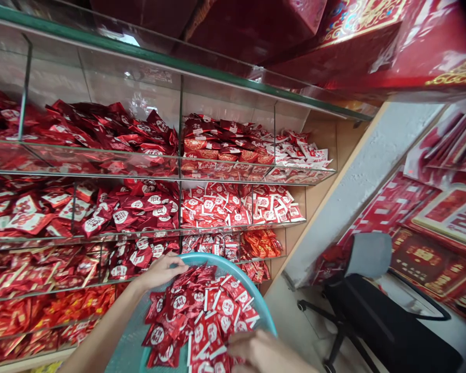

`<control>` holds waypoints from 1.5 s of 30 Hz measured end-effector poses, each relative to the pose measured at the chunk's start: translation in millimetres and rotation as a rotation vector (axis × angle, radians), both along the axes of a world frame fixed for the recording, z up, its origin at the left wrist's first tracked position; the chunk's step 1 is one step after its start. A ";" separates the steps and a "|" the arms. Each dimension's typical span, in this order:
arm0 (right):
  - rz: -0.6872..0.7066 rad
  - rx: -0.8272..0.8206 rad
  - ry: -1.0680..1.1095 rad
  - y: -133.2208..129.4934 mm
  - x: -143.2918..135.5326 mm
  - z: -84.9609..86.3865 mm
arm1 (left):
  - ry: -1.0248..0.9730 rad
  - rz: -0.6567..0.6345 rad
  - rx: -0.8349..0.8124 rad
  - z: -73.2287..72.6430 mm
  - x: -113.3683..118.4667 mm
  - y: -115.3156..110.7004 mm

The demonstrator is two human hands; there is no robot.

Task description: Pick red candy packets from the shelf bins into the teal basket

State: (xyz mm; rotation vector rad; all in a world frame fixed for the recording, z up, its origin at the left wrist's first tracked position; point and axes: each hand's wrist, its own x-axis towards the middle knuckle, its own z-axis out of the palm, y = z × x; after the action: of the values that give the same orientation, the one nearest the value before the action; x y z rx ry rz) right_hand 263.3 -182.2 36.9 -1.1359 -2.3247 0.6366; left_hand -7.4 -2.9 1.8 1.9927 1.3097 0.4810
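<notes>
A round teal plastic basket [270, 316] in front of me holds many small red and white packets [202, 316]. My left hand [165, 272] grips the basket's far left rim, its thumb and fingers closed over the edge. At the lower right, my right hand [260, 352] is inside the basket, touching or just above the packets on that side. Its fingers are blurred, and whether they hold a packet cannot be made out.
Glass shelves [233, 178] with dividers hold heaps of red packets [140, 207]. Orange packets [260, 243] fill one compartment. Red boxes [256, 26] stand on top. To the right are a black swivel chair [392, 316] and red printed goods [427, 259].
</notes>
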 end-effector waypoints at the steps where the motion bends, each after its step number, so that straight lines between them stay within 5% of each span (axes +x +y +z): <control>1: 0.009 -0.007 -0.079 12.3 3.5 17.1 | -0.001 -0.003 0.005 -0.1 0.0 0.0; 5: -0.164 0.208 -0.129 79.4 11.0 73.0 | 0.005 -0.014 0.017 -0.2 -0.2 -0.1; 9: -0.360 0.452 -0.210 151.4 3.7 100.4 | 0.004 -0.005 0.019 1.0 -0.2 -0.4; 14: -0.464 0.450 -0.458 209.6 -12.6 115.0 | 0.003 -0.017 0.024 0.4 -0.2 0.6; 20: -0.524 0.374 -0.590 243.8 -17.4 110.7 | 0.008 -0.010 0.034 -0.7 -0.5 0.7; 35: -0.549 0.403 -0.523 235.9 -10.7 114.3 | 0.038 0.011 0.036 -2.7 0.2 0.3; 41: -0.397 0.511 0.012 196.9 -2.7 108.7 | 0.055 0.014 0.044 -1.4 0.9 1.2; 45: -0.318 0.357 0.434 162.8 0.1 96.2 | 0.079 -0.012 0.038 2.7 2.5 4.9</control>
State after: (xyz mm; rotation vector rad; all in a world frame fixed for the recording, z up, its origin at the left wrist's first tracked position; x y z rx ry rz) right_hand 263.5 -19.4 133.0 -1.0436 -1.7537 0.2952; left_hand -4.9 2.0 4.6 2.0682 1.3444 0.4284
